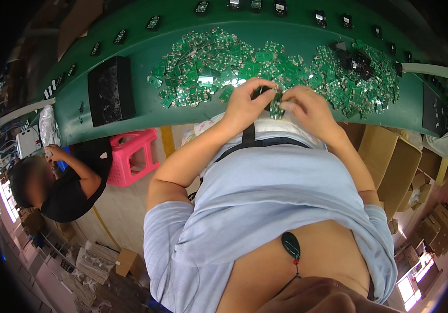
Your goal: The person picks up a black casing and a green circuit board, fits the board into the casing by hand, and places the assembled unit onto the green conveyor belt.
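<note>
Between my two hands, at the near edge of the green table, is a small green circuit board (276,107), held upright. My left hand (246,107) pinches it with thumb and forefinger, and something dark, partly hidden, shows behind those fingers. From the other side my right hand (310,110) has its fingers curled in against the board. Just beyond my hands lies a wide heap of loose green circuit boards (203,65). Another heap of circuit boards (362,86) spreads to the right, with several black housings (357,61) on top.
A black tray (112,89) stands on the green table (148,112) at the left. Several black units with boards (153,22) line the far side. A pink stool (131,156) and a co-worker (73,182) are at left; cardboard boxes (385,161) stand at right.
</note>
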Demonstrator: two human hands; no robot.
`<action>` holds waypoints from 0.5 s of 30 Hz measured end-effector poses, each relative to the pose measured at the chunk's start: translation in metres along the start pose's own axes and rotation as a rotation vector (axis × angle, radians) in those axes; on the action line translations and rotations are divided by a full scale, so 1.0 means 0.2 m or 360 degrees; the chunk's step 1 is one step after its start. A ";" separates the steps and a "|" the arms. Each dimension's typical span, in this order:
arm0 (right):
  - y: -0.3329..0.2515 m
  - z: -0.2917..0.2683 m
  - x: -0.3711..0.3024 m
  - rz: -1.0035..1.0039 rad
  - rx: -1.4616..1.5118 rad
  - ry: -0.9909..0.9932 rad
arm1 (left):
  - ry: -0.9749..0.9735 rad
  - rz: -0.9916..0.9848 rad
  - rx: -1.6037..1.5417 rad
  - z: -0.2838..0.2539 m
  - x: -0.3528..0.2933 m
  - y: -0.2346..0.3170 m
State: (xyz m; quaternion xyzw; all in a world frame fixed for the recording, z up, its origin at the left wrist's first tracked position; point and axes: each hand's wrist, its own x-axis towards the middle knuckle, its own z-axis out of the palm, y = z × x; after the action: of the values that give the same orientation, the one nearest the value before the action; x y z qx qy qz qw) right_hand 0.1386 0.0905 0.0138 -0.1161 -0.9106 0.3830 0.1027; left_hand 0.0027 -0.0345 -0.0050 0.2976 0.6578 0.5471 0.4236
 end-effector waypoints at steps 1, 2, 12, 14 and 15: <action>-0.01 0.01 -0.01 -0.0004 0.0001 0.0004 | 0.0001 0.0003 0.0005 0.00 0.01 0.02; -0.03 0.03 -0.02 0.0355 0.0306 0.0101 | 0.0119 -0.0066 -0.0120 -0.01 0.02 0.05; -0.03 0.03 0.00 0.0739 0.1452 0.0405 | 0.0069 0.0158 -0.0215 -0.02 0.05 -0.04; -0.04 0.01 0.00 0.0696 0.1472 0.0382 | 0.0071 0.0162 0.0094 -0.02 0.05 -0.09; -0.04 0.01 0.01 0.0651 0.1494 0.0357 | 0.0071 0.0164 0.0095 -0.03 0.06 -0.08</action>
State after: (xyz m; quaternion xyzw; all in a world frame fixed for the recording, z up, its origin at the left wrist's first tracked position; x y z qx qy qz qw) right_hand 0.1355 0.0838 0.0191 -0.2733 -0.5830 0.7474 0.1639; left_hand -0.0067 -0.0304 -0.0226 0.3312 0.6669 0.5549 0.3709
